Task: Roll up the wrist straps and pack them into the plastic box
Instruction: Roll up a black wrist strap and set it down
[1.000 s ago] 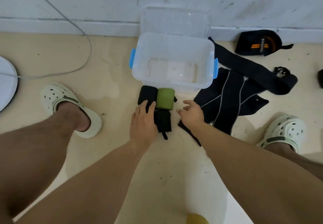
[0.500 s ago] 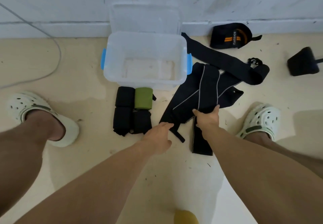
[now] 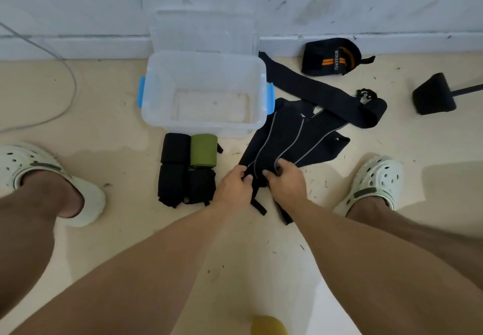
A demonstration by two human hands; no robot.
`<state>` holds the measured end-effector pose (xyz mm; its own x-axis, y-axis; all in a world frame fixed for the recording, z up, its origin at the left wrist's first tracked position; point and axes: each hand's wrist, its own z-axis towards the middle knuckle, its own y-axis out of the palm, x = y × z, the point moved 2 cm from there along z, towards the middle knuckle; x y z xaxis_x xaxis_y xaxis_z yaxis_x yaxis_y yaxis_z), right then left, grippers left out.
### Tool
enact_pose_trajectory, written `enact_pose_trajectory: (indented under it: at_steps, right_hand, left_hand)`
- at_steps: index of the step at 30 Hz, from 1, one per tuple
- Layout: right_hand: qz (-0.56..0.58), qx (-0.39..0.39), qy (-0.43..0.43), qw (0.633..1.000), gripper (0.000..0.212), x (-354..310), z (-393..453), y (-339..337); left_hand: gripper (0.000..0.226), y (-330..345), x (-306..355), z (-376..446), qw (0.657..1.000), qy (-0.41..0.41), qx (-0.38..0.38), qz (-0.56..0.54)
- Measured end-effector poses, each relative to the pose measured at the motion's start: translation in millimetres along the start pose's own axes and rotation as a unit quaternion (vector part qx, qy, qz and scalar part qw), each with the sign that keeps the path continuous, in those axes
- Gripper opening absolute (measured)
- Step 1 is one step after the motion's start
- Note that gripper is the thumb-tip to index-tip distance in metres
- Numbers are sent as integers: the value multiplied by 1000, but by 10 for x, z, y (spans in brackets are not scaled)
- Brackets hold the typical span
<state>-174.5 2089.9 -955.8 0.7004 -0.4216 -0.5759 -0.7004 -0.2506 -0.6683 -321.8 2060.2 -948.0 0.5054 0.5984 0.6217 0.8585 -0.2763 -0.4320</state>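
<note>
A clear plastic box (image 3: 156, 115) with blue latches stands open on the floor by the wall, with nothing in it. In front of it lie several rolled straps: a green roll (image 3: 203, 153) and black rolls (image 3: 174, 149). To the right, flat black wrist straps with grey stripes (image 3: 285, 138) lie spread out. My left hand (image 3: 235, 185) and my right hand (image 3: 285, 178) both pinch the near end of one striped strap. A longer plain black strap (image 3: 321, 94) runs behind them.
The box lid (image 3: 203, 31) leans on the wall behind the box. A black-and-orange wrap (image 3: 330, 57) lies by the skirting, a black dustpan-like object (image 3: 433, 97) at far right. A grey cable (image 3: 65, 73) curves at left. My feet in white clogs (image 3: 373, 180) flank the work area.
Both hands left the rolled straps and moved right to the flat striped straps; now each pinches the near end of one. The view shifted right.
</note>
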Motion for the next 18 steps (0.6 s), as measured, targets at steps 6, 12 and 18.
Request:
enact_pose_trajectory:
  at_steps: [6,12,18]
  right_hand:
    - [-131,-159,-131,970,17,7,-234,140]
    - [-12,-190,-47,981,34,-50,-340,47]
    - [100,67,138,983,34,63,-102,-142]
  left_hand:
    - [64,-35,16,22,992,-94,-17,-81]
    - [22,-5,-151,40,996,-89,-10,-4]
    - [38,-48,14,37,987,-127,90,-42]
